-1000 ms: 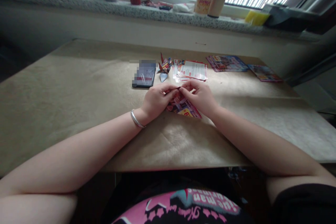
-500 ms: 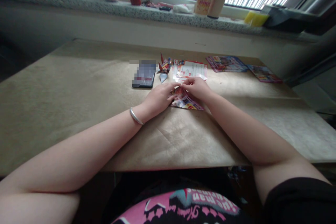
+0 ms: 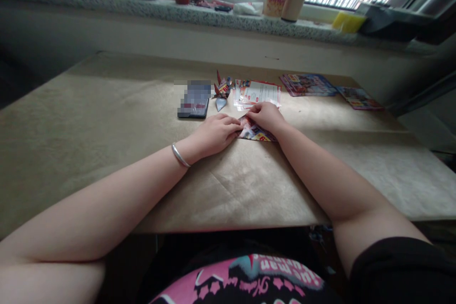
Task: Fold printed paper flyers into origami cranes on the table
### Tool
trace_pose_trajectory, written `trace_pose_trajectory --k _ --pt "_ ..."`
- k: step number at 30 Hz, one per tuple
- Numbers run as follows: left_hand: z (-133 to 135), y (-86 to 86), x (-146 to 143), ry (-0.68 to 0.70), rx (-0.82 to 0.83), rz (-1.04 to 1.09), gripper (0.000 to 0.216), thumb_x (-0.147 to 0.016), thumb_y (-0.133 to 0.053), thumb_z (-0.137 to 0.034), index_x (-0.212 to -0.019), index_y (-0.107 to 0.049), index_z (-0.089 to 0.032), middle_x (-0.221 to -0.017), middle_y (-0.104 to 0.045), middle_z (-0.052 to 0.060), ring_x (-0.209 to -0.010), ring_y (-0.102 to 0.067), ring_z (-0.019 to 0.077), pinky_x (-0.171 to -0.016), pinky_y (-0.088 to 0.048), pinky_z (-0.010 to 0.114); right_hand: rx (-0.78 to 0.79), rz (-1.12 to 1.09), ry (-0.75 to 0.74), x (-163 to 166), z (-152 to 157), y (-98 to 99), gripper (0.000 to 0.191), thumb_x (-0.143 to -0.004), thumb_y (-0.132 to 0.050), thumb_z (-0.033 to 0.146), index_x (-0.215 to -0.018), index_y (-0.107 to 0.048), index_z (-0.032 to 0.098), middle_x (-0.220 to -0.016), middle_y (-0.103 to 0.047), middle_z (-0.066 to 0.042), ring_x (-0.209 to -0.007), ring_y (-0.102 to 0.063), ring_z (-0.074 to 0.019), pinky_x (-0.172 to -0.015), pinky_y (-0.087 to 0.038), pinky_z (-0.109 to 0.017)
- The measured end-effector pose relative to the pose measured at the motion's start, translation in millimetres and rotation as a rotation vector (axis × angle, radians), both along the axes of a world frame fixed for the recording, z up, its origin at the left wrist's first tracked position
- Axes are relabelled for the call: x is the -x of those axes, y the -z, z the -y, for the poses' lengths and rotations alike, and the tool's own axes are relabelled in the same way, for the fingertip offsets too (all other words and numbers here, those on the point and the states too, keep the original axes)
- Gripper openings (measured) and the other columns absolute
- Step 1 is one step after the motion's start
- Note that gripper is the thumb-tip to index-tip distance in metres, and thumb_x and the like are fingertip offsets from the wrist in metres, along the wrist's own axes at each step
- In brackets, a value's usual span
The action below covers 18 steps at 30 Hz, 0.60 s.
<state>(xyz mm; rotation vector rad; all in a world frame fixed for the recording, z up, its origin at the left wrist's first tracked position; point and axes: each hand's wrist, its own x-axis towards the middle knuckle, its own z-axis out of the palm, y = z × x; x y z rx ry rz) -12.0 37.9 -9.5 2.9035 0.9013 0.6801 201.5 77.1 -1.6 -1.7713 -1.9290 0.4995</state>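
A folded piece of printed paper (image 3: 255, 132), red and multicoloured, lies flat on the brown table (image 3: 107, 118) between my two hands. My left hand (image 3: 213, 134), a silver bangle on its wrist, presses its fingertips on the paper's left edge. My right hand (image 3: 264, 116) rests curled over the paper's far right part and holds it down. Just beyond the hands stands a small folded paper crane (image 3: 222, 91).
A dark phone (image 3: 194, 101) lies left of the crane. A stack of printed leaflets (image 3: 258, 94) sits behind my right hand, with more leaflets (image 3: 307, 84) and another sheet (image 3: 359, 98) at the far right. Bottles, a lighter and tubes line the windowsill (image 3: 199, 12).
Both hands have moved away from me and lowered the folded paper flat onto the table. The paper was held up and tilted a second ago; now it is pressed down.
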Motion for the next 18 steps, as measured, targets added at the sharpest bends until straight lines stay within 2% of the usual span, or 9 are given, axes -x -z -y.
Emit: trace_pose_trajectory --k 4,9,18 --pt "3.7 -2.3 2.3 0.037 -0.041 -0.039 0.032 -0.1 -0.045 -0.026 -0.113 -0.073 -0.018 -0.11 -0.072 0.01 -0.101 -0.062 0.0222 -0.094 -0.052 0.039 -0.005 0.043 0.035 0.2 0.6 -1.3 0.014 -0.082 -0.065 0.029 -0.079 -0.076 0.02 -0.082 -0.075 -0.004 -0.08 -0.066 -0.0178 -0.074 -0.047 -0.028" --pt "12.5 -5.2 -1.1 -0.038 -0.075 -0.1 0.035 -0.101 -0.042 -0.028 -0.114 -0.071 -0.015 -0.11 -0.069 0.013 -0.103 -0.061 0.0235 -0.095 -0.052 0.04 -0.034 0.054 0.13 -1.7 -0.9 -3.8 0.015 -0.083 -0.063 0.03 -0.078 -0.074 0.02 -0.087 -0.076 -0.005 -0.084 -0.067 -0.0197 -0.078 -0.048 -0.03" --pt "29.8 -12.5 -3.7 -0.184 -0.068 -0.275 0.045 -0.098 -0.046 -0.038 -0.136 -0.06 -0.017 -0.111 -0.061 0.016 -0.103 -0.054 0.0285 -0.096 -0.047 0.044 -0.055 0.036 0.142 -4.6 -4.0 0.3 0.016 -0.084 -0.063 0.032 -0.078 -0.072 0.02 -0.086 -0.075 -0.005 -0.082 -0.066 -0.0189 -0.077 -0.048 -0.03"
